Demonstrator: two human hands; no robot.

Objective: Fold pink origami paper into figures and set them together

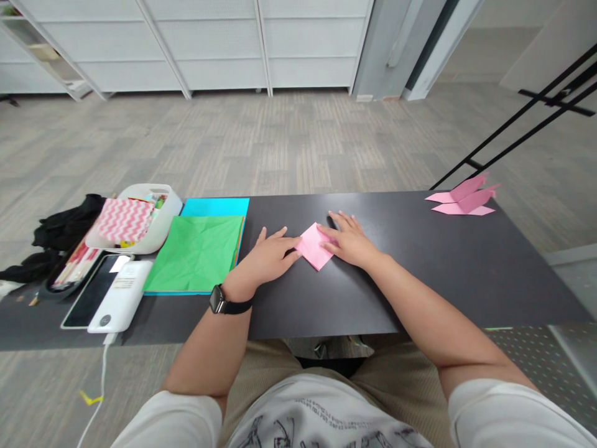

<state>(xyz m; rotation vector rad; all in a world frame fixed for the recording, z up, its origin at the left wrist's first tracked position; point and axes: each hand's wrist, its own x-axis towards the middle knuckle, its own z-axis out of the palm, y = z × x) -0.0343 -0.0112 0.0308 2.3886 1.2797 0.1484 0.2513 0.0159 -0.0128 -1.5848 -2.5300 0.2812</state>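
A small pink folded paper square (313,247) lies flat on the dark table, turned so that one corner points toward me. My left hand (270,254) touches its left corner with the fingertips, fingers spread. On the opposite side my right hand (349,239) rests with fingers apart, its thumb and index finger on the right edge of the paper and covering that corner. Toward the far right end of the table stand pink folded paper figures (466,196) with pointed ends.
A green paper sheet (198,252) tops a stack with blue sheets (217,206) left of my hands. Further left are a white basket (170,214), a white power bank (121,295) with a cable, a dark phone (88,302) and black cloth (65,224). The table's (433,267) front edge is near my lap.
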